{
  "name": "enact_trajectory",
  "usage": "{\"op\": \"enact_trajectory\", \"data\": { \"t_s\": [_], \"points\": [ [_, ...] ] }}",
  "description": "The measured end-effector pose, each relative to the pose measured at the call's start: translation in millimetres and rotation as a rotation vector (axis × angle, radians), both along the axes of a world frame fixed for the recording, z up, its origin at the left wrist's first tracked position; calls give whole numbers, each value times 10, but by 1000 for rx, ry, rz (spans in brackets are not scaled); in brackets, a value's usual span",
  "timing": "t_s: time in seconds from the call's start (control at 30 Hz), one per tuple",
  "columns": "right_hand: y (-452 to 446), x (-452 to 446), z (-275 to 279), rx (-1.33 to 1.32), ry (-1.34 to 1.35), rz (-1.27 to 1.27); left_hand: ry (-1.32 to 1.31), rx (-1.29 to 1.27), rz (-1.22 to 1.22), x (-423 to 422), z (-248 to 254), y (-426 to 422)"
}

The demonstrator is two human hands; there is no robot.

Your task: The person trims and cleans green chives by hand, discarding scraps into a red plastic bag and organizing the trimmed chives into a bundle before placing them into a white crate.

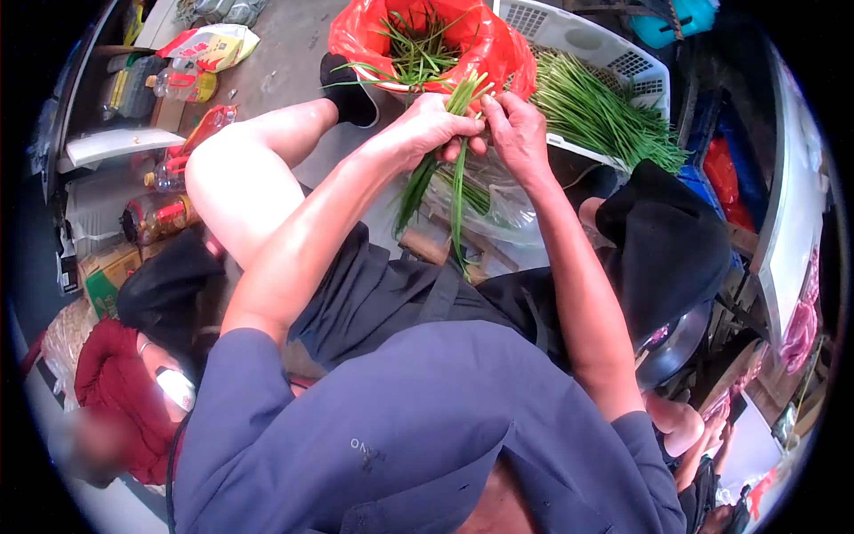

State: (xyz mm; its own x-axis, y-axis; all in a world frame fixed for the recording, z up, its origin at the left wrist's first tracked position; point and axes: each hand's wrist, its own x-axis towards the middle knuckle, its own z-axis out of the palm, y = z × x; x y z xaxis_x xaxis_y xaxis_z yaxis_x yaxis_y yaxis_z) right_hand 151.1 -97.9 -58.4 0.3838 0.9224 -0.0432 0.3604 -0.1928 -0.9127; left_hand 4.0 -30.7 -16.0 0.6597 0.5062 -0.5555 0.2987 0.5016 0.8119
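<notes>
Nearest, a dark blue shirt [418,392] slopes to a lap in black cloth, with the hands out between the parted knees, probably so that loose bits drop clear of the clothes. The left hand [429,129] is closed around a small bunch of green stalks [457,203], gripping it near the pale ends, perhaps to keep them level and within the other hand's reach. The right hand [519,133] is just beside it, fingers curled and thumb towards those ends; whether it pinches a stalk cannot be told. The bunch is thin and flat-leaved, light green at the top, darker where the leaves hang limply below. Under it, a clear plastic bag [514,222] holds more greens. Just beyond the hands, a red plastic bag [353,31] gapes, tangled greens [418,55] inside, seemingly placed for easy dropping. Beside it, a white crate [656,60] carries a thick heap of long stalks [600,111], lying mostly parallel, glossy and deep green towards the tips.
</notes>
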Motion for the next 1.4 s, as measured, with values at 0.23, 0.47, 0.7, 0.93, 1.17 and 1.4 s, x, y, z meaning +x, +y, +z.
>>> {"op": "enact_trajectory", "data": {
  "t_s": [0.23, 0.47, 0.7, 0.93, 1.17, 1.4],
  "points": [
    [33, 169, -23, -73, 209, -207, 36, -17, -29, -43, 55, 50],
    [59, 93, 57, -9, 536, -106, 20, -11, 20, -33, 40, 70],
    [75, -18, 1, 13, 376, -42, 26, -4, 12, -18, -4, 69],
    [60, -3, -80, -5, -157, -80, 85, 109, -80, -29, 118, 108],
    [100, -19, -85, -121, 176, -132, 137, 122, -104, -55, 138, 184],
    [118, 183, -107, -133, 752, -268, 68, 23, -49, -154, 109, 261]
  ]
}}
